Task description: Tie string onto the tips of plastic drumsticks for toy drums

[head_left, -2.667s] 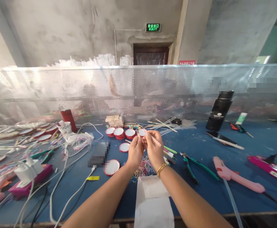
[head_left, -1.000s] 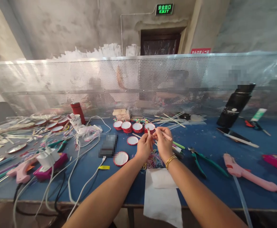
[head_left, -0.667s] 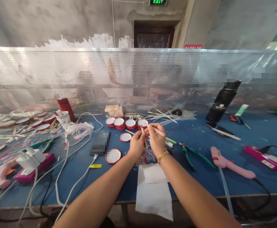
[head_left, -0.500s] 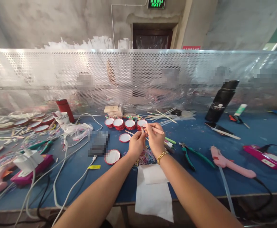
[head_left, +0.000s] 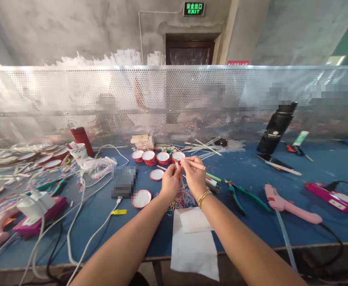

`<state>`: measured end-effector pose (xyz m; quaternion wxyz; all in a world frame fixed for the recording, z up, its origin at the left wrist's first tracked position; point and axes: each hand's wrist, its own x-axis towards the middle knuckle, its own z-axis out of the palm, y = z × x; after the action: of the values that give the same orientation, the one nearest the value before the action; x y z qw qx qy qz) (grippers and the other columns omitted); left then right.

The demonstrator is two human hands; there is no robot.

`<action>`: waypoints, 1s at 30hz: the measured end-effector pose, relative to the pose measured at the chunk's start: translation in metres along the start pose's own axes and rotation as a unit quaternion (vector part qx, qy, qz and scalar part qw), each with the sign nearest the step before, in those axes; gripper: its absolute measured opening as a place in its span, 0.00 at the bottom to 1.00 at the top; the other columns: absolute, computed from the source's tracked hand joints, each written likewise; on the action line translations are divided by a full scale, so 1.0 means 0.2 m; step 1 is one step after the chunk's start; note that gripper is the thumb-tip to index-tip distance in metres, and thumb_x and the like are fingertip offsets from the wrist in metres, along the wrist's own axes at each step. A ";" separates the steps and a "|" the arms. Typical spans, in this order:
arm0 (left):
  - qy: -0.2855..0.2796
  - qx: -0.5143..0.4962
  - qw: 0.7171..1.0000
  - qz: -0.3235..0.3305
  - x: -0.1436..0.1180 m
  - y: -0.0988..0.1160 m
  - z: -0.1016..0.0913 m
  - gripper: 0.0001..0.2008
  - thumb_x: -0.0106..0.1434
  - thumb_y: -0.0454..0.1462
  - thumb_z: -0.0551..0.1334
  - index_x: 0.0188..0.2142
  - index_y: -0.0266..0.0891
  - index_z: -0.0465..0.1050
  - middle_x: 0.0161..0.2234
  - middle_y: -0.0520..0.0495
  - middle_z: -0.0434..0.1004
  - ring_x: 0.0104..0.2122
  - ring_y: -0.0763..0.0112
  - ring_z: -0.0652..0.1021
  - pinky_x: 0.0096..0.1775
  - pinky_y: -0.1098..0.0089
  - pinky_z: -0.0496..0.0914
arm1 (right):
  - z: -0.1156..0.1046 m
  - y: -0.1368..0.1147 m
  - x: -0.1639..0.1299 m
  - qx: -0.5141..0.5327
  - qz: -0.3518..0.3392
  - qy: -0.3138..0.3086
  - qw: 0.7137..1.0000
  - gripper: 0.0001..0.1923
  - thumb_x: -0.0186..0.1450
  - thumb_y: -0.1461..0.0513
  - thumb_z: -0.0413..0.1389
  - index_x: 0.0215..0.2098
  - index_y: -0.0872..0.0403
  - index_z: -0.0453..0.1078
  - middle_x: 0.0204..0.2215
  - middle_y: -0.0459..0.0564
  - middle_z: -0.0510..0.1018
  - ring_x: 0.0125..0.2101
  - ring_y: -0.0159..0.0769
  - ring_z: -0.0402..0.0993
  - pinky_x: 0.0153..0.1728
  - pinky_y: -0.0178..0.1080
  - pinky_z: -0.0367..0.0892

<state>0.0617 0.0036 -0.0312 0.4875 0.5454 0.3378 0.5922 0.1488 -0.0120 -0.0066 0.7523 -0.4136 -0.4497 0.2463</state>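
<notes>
left hand point(head_left: 170, 183) pinching short stick point(head_left: 178, 170) | right hand point(head_left: 195, 176) pinching long stick point(head_left: 195, 163) | frame centre, sticks touching, not yet visibly joined

Four red-rimmed round lids point(head_left: 156, 157) stand in a row, with two more point(head_left: 141, 198) lying nearer. Two pink glue guns point(head_left: 290, 206) and two green-handled pliers point(head_left: 242, 198) lie on the worktop point(head_left: 281, 234). Two hands point(head_left: 182, 180) work together.
</notes>
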 end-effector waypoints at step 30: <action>0.023 0.025 0.999 -0.010 -0.02 0.09 0.00 0.18 0.60 0.49 0.66 0.26 0.39 0.66 0.20 0.57 0.62 0.20 0.78 0.61 0.24 0.74 0.53 | 0.00 0.01 -0.02 -0.067 -0.065 -0.025 0.995 0.13 0.64 0.51 0.61 0.31 0.51 0.71 0.27 0.47 0.80 0.29 0.39 0.77 0.32 0.38 0.70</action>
<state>0.0578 -0.0062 -0.0158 0.4724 0.5402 0.3688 0.5908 0.1479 -0.0137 -0.0108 0.7258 -0.4264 -0.5101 0.1765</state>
